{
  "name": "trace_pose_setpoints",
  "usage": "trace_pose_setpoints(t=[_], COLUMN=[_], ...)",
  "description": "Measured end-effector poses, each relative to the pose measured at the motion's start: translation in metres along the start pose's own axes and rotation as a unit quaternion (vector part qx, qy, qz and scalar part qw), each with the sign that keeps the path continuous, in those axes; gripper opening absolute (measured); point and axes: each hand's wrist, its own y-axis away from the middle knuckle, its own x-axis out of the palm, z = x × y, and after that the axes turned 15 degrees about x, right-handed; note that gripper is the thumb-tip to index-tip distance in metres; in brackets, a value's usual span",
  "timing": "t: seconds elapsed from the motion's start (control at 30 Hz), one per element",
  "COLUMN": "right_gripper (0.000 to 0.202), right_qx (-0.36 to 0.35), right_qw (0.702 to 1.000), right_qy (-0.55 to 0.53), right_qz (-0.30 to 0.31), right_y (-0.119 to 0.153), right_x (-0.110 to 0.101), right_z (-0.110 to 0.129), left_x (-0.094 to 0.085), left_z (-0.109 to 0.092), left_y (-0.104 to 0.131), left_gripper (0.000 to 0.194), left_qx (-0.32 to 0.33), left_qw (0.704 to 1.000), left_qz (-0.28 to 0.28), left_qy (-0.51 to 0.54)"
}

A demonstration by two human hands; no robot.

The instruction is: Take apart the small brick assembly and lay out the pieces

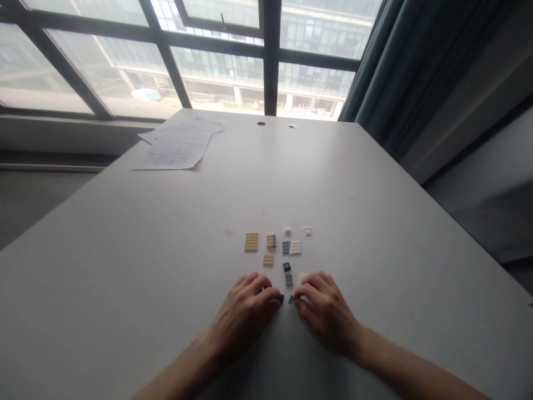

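Observation:
My left hand (251,300) is closed, thumb and forefinger pinching a small black building brick (281,299) just above the table. Opposite it, my right hand (327,303) pinches a small dark grey building plate (291,299). A narrow gap separates the two pieces. Just beyond the fingertips lie a grey brick (288,280) and a black brick (287,266). A white piece (303,276) shows partly behind my right hand. Farther off are a tan plate (251,242), a smaller tan plate (268,260), a tan and grey piece (271,241) and a grey and white piece (295,248).
A small white piece (287,231) and a cream piece (307,231) lie at the far side of the bricks. Printed papers (179,144) rest at the back left of the white table (166,233). Windows stand behind, and a blue-grey curtain (400,66) hangs at right.

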Motion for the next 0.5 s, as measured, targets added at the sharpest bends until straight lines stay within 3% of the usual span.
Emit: trace_pose_setpoints(t=[0.23,0.5], right_gripper=[0.010,0.008], right_qx=[-0.005,-0.033], right_qw=[0.998,0.990], right_qy=[0.059,0.135], right_qz=[0.015,-0.023], right_y=[-0.0007,-0.0012], right_x=[0.0008,0.0048], right_z=[0.0053,0.0029], left_x=[0.0012,0.0020], left_z=[-0.0020,-0.0030], left_y=[0.0000,-0.0018], left_gripper=[0.010,0.011], left_qx=[0.005,0.025], left_qw=[1.000,1.000], left_qz=[0.006,-0.002], left_qy=[-0.001,-0.018])
